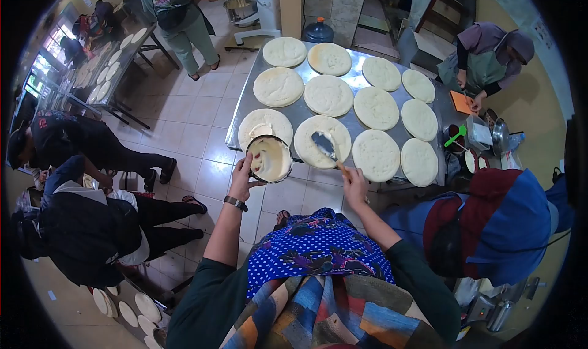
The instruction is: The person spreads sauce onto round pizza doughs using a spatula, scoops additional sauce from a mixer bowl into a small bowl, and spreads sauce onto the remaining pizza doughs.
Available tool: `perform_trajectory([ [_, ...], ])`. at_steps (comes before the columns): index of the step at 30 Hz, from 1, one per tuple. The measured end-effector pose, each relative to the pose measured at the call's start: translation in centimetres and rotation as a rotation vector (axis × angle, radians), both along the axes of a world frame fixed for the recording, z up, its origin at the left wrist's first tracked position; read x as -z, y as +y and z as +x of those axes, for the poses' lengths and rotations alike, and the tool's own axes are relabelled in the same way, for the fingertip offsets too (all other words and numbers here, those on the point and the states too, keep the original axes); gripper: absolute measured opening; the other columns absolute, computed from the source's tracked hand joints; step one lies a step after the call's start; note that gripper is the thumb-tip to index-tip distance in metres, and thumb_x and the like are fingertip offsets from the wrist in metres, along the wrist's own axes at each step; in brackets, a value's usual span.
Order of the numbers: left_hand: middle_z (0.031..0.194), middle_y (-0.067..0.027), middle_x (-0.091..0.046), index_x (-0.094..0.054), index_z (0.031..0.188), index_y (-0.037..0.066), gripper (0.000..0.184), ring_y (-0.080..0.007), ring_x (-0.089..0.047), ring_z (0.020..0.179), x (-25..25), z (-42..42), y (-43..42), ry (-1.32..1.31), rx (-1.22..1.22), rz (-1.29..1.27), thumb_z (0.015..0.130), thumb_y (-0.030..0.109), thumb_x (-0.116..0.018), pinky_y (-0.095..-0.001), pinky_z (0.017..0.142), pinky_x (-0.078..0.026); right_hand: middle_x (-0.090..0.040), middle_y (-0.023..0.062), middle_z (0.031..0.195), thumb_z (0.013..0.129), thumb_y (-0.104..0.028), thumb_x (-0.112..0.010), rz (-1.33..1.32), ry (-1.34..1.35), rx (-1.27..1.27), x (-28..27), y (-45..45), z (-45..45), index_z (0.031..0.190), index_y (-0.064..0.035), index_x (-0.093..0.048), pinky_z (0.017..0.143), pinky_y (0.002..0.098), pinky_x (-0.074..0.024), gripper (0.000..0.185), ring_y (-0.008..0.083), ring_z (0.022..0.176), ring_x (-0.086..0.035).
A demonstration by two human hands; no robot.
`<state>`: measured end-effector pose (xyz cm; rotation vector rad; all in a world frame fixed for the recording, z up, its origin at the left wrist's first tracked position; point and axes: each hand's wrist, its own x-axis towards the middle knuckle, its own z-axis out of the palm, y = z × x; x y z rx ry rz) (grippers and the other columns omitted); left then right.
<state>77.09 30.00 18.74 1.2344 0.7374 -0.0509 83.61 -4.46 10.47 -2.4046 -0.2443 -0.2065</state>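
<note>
Bowl of pale cream, held over the near edge of a metal surface, in front of twelve flat round breads; the left hand's grip is closed on its side, while the right hand's grip is closed around the handle of a spatula. The spatula's blade lies over the second bread from the left in the near row. Progress, as judged here, is at an early stage: the near-left bread, partly hidden by the bowl, carries a patch of cream short of its rim; the second seems in hand; the other ten, such as the third near-row bread, look uncoated. Gaps between breads are narrow, and the near row lies along the surface's edge, leaving little margin there. To the left, tiled floor appears to give the arms the most room. To the right, a person in blue and red stands near the surface's corner, and beyond its right end another person works at an orange board, so sideways reach seems tighter.
</note>
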Motion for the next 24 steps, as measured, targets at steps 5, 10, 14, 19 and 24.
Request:
perform_trajectory([
  [5, 0.106, -0.0112, -0.058, -0.045, 0.125, 0.001, 0.075, -0.0208, -0.062, 0.097, 0.9, 0.3, 0.7, -0.023, -0.032, -0.018, 0.082, 0.058, -0.066, -0.0427, 0.062, -0.061, -0.062, 0.006, 0.088, 0.084, -0.012, -0.068, 0.248, 0.279, -0.03, 2.2, 0.9, -0.1, 0.113, -0.0073, -0.062, 0.059, 0.0321, -0.0491, 0.03, 0.0214, 0.069, -0.061],
  [10, 0.103, -0.0101, -0.057, -0.049, 0.125, 0.0, 0.073, -0.0187, -0.06, 0.098, 0.7, 2.0, 0.8, -0.041, -0.012, 0.01, 0.081, 0.055, -0.069, -0.0383, 0.057, -0.061, -0.062, 0.0007, 0.075, 0.09, -0.018, -0.065, 0.901, 1.04, 0.009, -3.2, -0.2, 1.0, 0.111, -0.0055, -0.064, 0.049, 0.0208, -0.0428, 0.025, 0.0084, 0.054, -0.054],
  [14, 0.096, -0.0095, -0.059, -0.055, 0.12, -0.002, 0.07, -0.0159, -0.061, 0.092, -1.0, 4.1, 0.2, -0.073, 0.118, 0.145, 0.079, 0.052, -0.072, -0.0327, 0.052, -0.058, -0.062, 0.004, 0.075, 0.089, -0.019, -0.063, 0.524, 0.55, -0.328, -6.9, -0.5, 2.8, 0.112, -0.0108, -0.067, 0.053, 0.0249, -0.0453, 0.024, 0.011, 0.061, -0.058],
  [19, 0.103, -0.0118, -0.064, -0.053, 0.127, -0.004, 0.075, -0.0177, -0.062, 0.093, -3.3, 7.1, -2.0, -0.068, 0.394, 0.272, 0.078, 0.049, -0.075, -0.0269, 0.075, -0.051, -0.057, 0.0061, 0.078, 0.075, -0.008, -0.063, -0.521, -0.394, -0.53, -17.4, 1.1, 4.0, 0.124, -0.0204, -0.059, 0.059, 0.0334, -0.048, 0.05, 0.0213, 0.067, -0.059],
  [24, 0.086, -0.013, -0.064, -0.059, 0.118, -0.005, 0.078, -0.0135, -0.061, 0.061, -4.0, 9.1, -4.5, -0.303, 0.46, 0.501, 0.069, 0.052, -0.08, -0.024, 0.047, -0.049, -0.056, 0.0066, 0.078, 0.076, -0.011, -0.061, -0.697, -0.363, -0.552, -18.7, 0.2, 4.0, 0.122, -0.0177, -0.059, 0.059, 0.0364, -0.0483, 0.046, 0.0238, 0.068, -0.061],
])
